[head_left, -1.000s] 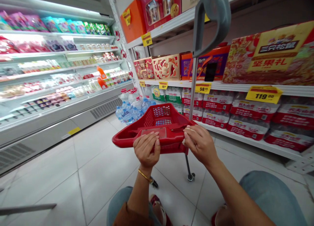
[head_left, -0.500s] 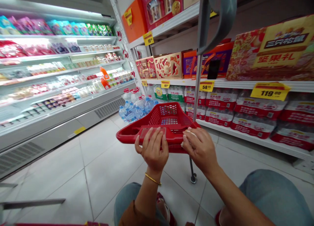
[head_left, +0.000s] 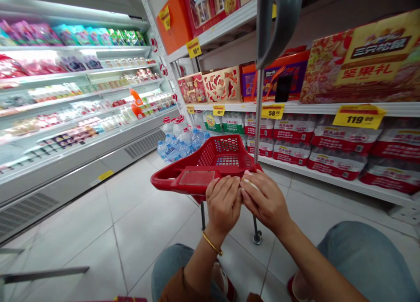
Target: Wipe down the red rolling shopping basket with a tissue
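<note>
Left hand (head_left: 223, 205): curled, pressed against the right, over the basket (head_left: 170, 179)
Right hand (head_left: 265, 201): pinching a pale item (head_left: 250, 184)
Risk: a loose pinch could drop it

The left hand (head_left: 223, 204) has moved rightward along the near rim of the red plastic cart basket (head_left: 226, 155), off the translucent rectangular panel (head_left: 197, 177), now uncovered. Hands now just beside each other; the right hand (head_left: 265, 201) is barely shifted.

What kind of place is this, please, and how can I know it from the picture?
This looks like a supermarket aisle. An open refrigerated display case runs along one side, shelved packs of bottled water carry yellow price tags, and a red shopping basket sits on a wheeled pole.
</note>
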`<state>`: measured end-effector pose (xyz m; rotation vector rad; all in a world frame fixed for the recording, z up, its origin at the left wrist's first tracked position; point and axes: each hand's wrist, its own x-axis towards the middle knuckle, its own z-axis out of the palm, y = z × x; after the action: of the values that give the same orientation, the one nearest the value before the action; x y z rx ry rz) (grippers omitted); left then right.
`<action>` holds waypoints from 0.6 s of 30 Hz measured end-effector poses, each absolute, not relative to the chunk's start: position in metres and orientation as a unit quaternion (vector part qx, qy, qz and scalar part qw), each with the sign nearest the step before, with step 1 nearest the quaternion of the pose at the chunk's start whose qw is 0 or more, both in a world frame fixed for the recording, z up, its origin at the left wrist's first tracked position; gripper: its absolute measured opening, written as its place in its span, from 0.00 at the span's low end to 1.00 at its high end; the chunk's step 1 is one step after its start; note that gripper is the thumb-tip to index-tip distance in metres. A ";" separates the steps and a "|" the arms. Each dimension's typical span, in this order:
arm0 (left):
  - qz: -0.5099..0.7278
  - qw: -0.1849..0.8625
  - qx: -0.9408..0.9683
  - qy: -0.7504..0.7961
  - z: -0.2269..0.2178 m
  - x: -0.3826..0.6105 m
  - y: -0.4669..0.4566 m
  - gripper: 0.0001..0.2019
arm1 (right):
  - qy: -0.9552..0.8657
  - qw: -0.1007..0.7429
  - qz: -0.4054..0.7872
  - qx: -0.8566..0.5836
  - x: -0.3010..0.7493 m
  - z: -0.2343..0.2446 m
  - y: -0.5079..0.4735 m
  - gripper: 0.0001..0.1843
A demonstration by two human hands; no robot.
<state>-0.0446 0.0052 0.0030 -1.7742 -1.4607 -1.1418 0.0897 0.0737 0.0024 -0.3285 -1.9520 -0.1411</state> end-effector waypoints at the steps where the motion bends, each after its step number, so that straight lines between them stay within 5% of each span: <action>1: -0.426 0.288 -0.664 -0.543 0.003 -0.045 0.006 0.13 | -0.824 0.548 -0.055 -0.130 0.092 0.002 0.077 0.14; 18: -0.454 0.296 -0.654 -0.528 0.005 -0.054 0.011 0.10 | -0.748 0.588 0.210 -0.225 0.100 -0.004 0.114 0.11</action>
<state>-0.0538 0.0110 0.0048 -1.7392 -1.4031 -1.2067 0.1003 0.1144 -0.0045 -0.5239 -1.7420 0.4892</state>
